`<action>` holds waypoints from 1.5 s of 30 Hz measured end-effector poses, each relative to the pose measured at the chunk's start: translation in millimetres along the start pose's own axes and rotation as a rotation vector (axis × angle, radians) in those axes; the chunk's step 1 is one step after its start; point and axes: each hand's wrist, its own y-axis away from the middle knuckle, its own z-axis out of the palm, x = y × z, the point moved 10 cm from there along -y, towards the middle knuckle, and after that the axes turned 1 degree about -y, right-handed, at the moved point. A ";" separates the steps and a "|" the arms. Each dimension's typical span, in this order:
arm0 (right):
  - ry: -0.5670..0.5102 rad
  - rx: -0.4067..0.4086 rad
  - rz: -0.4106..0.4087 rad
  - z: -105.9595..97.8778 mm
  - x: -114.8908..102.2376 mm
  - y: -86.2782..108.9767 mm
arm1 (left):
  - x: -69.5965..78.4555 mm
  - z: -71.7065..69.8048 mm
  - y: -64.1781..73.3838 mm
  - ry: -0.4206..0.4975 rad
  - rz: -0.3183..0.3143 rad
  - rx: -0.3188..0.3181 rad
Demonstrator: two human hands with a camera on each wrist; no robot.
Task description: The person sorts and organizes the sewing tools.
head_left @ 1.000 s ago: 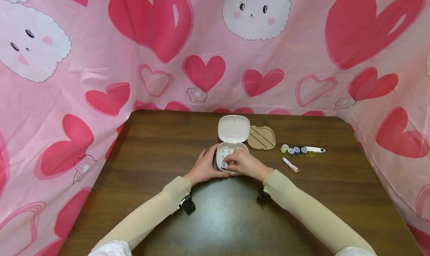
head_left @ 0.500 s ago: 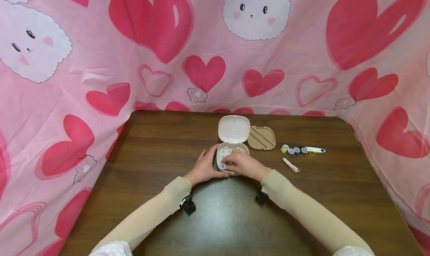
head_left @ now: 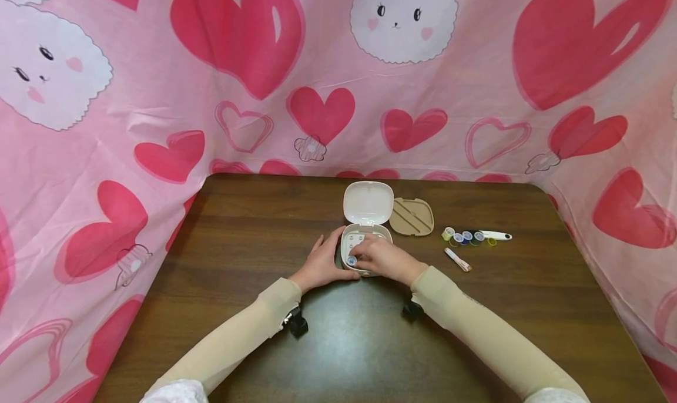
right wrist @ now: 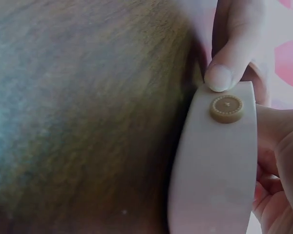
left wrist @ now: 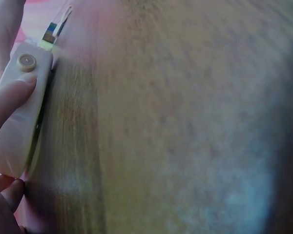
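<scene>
A small white sewing box (head_left: pixel 345 249) stands on the table with its lid (head_left: pixel 368 203) swung up behind it. My left hand (head_left: pixel 320 266) holds it at the left, fingers along the side and thumb across the front. In the left wrist view the thumb lies on the box front near a round tan button (left wrist: pixel 26 62). Reaching in from the right, my right hand (head_left: pixel 388 257) pinches a small thread spool (head_left: pixel 351 261) inside the box's front left corner. Small pegs show on the box floor behind the spool. The right hand covers the rest of the interior.
A tan tray-like insert (head_left: pixel 411 217) lies right of the lid. Further right are several thread spools (head_left: pixel 467 237), a white-handled tool (head_left: pixel 496 235) partly behind them, and a small white stick-like item (head_left: pixel 457 259). Pink heart-patterned cloth (head_left: pixel 322 44) hangs round the table.
My right hand has shifted slightly left with the spool, deeper into the front left corner, and since then it has barely moved. The left hand keeps its hold on the box.
</scene>
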 end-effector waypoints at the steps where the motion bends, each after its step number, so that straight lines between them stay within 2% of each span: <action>1: 0.015 -0.002 -0.010 -0.3 -1.7 -0.8 | 0.4 -0.3 0.0 0.002 0.004 0.004; 6: 0.075 -0.010 -0.051 -1.0 -7.3 -3.8 | 1.3 -1.3 -0.5 -0.001 0.014 0.011; 11: 0.084 -0.010 -0.080 -1.9 -10.1 -4.0 | 1.4 -1.1 -0.4 0.004 0.017 0.015; 32: 0.135 -0.014 -0.073 -1.7 -11.7 -7.7 | 1.3 -0.8 -0.4 0.006 0.004 -0.005; 45: 0.054 0.005 -0.063 -3.9 -9.4 -6.5 | 0.5 -1.7 0.3 0.004 -0.006 -0.005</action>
